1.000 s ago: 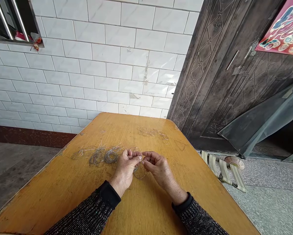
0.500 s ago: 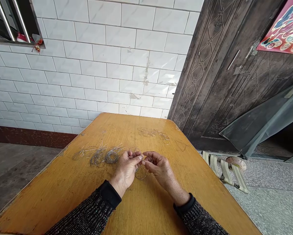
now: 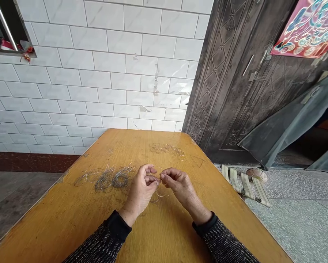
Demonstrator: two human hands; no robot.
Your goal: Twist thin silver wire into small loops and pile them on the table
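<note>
One thin wire loop [image 3: 159, 167] between the hands [image 3: 138, 189] [image 3: 182, 187] bows toward the wall [image 3: 102, 78].

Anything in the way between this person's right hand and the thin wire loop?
Nothing visible: the right hand pinches the wire loop directly. The left hand is opposite, and the grey wire coils lie left of both hands.

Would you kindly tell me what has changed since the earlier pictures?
The left hand has opened somewhat, fingers lifting from the thumb; whether it grips the thin wire is unclear. The right hand still pinches it; the wire coils stayed put.
</note>
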